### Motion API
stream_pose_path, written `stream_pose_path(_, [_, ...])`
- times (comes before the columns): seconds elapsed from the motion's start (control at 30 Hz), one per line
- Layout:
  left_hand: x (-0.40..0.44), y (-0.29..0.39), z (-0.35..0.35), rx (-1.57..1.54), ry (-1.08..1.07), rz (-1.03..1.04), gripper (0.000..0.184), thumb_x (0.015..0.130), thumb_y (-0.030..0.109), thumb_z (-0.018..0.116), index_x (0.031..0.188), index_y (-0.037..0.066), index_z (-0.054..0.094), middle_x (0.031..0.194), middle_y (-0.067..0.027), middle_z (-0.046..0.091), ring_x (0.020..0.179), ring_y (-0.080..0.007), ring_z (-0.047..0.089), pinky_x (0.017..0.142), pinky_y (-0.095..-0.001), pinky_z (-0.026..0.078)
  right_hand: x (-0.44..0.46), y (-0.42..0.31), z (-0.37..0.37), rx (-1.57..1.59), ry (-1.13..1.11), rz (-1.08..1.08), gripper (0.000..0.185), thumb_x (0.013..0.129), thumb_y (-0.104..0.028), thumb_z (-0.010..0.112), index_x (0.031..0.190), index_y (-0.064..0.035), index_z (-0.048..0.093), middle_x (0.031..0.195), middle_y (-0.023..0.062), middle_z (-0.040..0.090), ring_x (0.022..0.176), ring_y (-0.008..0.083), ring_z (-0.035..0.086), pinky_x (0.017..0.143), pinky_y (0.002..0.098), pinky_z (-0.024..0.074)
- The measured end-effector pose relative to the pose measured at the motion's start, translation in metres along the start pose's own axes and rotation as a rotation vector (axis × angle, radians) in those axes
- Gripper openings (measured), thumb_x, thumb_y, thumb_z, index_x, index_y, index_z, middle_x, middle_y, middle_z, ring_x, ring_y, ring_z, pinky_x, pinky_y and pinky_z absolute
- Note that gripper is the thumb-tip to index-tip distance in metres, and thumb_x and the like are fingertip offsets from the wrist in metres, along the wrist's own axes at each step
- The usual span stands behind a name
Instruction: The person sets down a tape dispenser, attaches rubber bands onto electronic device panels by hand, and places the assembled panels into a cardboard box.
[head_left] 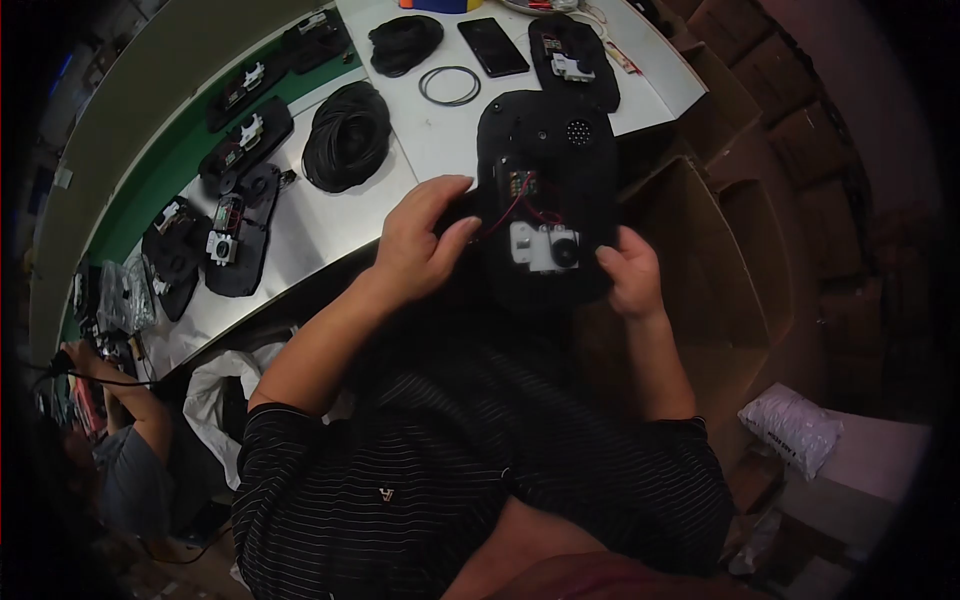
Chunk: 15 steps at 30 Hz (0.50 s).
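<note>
A black oval panel (500, 130) with a round speaker grille, red wires and a white module (533, 250) is held up over the table's front edge. My right hand (635, 273) grips its lower right edge, thumb on the face and the other fingers hidden behind. On the left side, my left hand (425, 235) is curved toward the panel's edge near the red wires, thumb and index finger apart; whether it holds a wire is hard to make out. Behind the panel lies a similar black panel (598, 92) with a white module.
On the white table (430, 135) are black cord coils (346, 137), a thin ring (450, 86) and a black phone (493, 47). Several more panels (240, 230) lie left. Cardboard boxes (690, 235) stand right. A co-worker's arm (135, 400) shows at far left.
</note>
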<state>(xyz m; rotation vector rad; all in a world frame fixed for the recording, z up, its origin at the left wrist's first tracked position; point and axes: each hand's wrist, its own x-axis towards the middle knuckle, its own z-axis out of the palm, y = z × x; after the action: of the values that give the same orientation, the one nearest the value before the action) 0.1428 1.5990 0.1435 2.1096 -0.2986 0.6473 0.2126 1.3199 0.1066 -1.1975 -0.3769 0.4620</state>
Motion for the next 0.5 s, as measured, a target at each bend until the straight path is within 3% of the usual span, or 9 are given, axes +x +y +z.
stream_pose_path(0.5, [0.020, 0.003, 0.037, -0.025, -0.131, -0.035, 0.036, 0.079, 0.006, 0.066, 0.113, 0.000, 0.055, 0.108, -0.0172, 0.061, 0.098, -0.0311, 0.060, 0.086, -0.0352, 0.048, -0.033, -0.038, -0.070, 0.008, 0.275, -0.149, 0.021, 0.089, -0.001, 0.051, 0.109, 0.0035, 0.056, 0.097, 0.0067, 0.064, 0.084, 0.0098, 0.060, 0.076, 0.0230, 0.0489])
